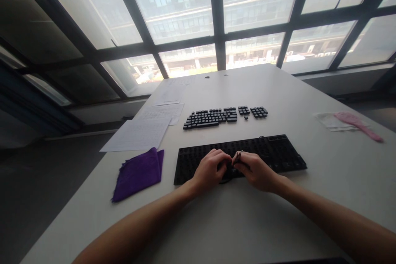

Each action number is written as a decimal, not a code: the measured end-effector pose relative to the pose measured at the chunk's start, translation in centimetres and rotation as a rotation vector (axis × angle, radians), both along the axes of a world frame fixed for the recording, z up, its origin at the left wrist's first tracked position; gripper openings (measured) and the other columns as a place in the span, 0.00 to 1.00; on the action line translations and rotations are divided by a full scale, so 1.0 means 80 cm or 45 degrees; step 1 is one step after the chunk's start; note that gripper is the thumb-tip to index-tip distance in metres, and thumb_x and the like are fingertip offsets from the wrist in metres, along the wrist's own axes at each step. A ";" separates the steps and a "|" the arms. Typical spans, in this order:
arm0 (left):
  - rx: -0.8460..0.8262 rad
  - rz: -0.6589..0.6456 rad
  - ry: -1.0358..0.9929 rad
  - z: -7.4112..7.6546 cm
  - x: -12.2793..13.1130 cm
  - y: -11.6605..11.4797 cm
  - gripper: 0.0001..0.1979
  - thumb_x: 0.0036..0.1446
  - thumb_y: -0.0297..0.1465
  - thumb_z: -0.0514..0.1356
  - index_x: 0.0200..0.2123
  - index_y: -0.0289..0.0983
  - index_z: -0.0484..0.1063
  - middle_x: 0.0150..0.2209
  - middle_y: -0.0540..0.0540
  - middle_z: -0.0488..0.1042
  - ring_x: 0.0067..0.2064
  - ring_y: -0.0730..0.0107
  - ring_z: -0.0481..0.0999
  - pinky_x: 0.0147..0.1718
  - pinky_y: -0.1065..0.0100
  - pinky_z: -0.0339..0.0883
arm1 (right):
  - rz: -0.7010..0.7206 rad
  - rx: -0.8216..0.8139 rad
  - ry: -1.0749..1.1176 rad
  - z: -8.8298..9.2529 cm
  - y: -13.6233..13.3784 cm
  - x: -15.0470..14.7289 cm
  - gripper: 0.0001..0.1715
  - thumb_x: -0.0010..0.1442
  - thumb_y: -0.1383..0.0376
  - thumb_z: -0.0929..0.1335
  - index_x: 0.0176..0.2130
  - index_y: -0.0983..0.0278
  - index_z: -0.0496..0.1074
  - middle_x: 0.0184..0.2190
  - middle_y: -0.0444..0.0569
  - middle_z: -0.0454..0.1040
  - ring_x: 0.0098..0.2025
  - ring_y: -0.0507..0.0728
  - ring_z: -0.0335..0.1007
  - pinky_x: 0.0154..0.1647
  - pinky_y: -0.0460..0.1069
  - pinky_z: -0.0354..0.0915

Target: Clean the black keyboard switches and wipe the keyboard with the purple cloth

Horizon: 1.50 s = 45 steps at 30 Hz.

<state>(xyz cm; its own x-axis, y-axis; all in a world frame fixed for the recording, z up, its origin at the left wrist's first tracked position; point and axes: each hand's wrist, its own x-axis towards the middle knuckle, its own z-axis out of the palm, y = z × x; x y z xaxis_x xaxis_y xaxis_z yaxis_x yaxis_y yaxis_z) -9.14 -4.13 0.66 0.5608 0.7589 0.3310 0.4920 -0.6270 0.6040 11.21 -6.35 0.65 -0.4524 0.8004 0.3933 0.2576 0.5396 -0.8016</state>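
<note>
A black keyboard (280,150) lies across the white table in front of me, its keycaps mostly off and bare key positions showing. My left hand (213,166) is curled over its middle front part, fingers drawn together with the thumb; what they pinch is hidden. Close beside it, my right hand (252,168) is closed in a pinch around a small dark piece (237,157), too small to name. The two sets of fingertips nearly meet above the keyboard. Beyond it, the loose black keycaps (210,119) are laid out in keyboard order.
A folded purple cloth (139,174) lies left of the keyboard. Behind it are written paper sheets (136,134) along the table's left edge. At the right, a pink brush-like thing (359,124) rests on a white cloth (329,121). Large windows (182,4) stand beyond the table.
</note>
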 end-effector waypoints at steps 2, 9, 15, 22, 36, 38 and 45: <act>0.012 -0.003 0.005 0.000 0.000 0.000 0.09 0.59 0.20 0.56 0.38 0.39 0.73 0.36 0.48 0.75 0.41 0.66 0.70 0.42 0.65 0.63 | -0.024 -0.021 0.008 0.000 -0.001 -0.001 0.07 0.67 0.70 0.63 0.36 0.64 0.69 0.31 0.47 0.71 0.33 0.55 0.65 0.35 0.49 0.61; 0.159 -0.081 0.201 0.005 0.000 -0.010 0.05 0.60 0.32 0.60 0.38 0.38 0.74 0.36 0.46 0.73 0.39 0.63 0.69 0.42 0.61 0.64 | -0.047 -0.079 0.102 0.000 -0.002 -0.002 0.06 0.65 0.70 0.64 0.35 0.65 0.70 0.30 0.46 0.71 0.32 0.53 0.66 0.36 0.48 0.62; 0.164 -0.079 0.227 -0.002 0.003 -0.007 0.10 0.55 0.39 0.67 0.36 0.39 0.76 0.37 0.47 0.74 0.39 0.64 0.69 0.41 0.63 0.65 | -0.056 -0.252 0.166 -0.002 0.004 -0.001 0.07 0.65 0.69 0.65 0.35 0.65 0.71 0.27 0.45 0.69 0.30 0.53 0.65 0.32 0.47 0.62; 0.160 -0.073 0.157 -0.010 0.003 -0.004 0.09 0.55 0.38 0.68 0.36 0.40 0.78 0.36 0.48 0.75 0.38 0.66 0.70 0.41 0.63 0.65 | -0.064 -0.349 0.211 -0.004 0.007 0.001 0.08 0.64 0.68 0.65 0.33 0.66 0.72 0.25 0.44 0.69 0.28 0.53 0.64 0.30 0.47 0.61; 0.002 -0.012 -0.073 -0.013 0.004 -0.009 0.11 0.58 0.37 0.65 0.43 0.40 0.79 0.39 0.45 0.77 0.41 0.65 0.75 0.42 0.64 0.69 | -0.147 -0.421 0.458 -0.006 0.015 0.006 0.13 0.64 0.58 0.66 0.35 0.65 0.72 0.23 0.45 0.72 0.24 0.52 0.67 0.26 0.47 0.64; 0.004 -0.021 -0.103 -0.013 0.003 -0.008 0.11 0.58 0.36 0.66 0.43 0.39 0.79 0.41 0.44 0.77 0.43 0.63 0.75 0.44 0.62 0.69 | -0.133 -0.365 0.427 -0.005 0.012 0.006 0.12 0.65 0.59 0.66 0.36 0.65 0.72 0.23 0.45 0.72 0.25 0.53 0.68 0.28 0.48 0.65; -0.110 -0.053 -0.187 -0.002 0.001 -0.008 0.19 0.54 0.32 0.69 0.49 0.39 0.74 0.39 0.45 0.77 0.43 0.63 0.74 0.45 0.61 0.69 | -0.074 -0.094 0.233 0.004 0.002 0.002 0.11 0.67 0.65 0.64 0.34 0.64 0.72 0.31 0.49 0.72 0.32 0.55 0.68 0.34 0.50 0.66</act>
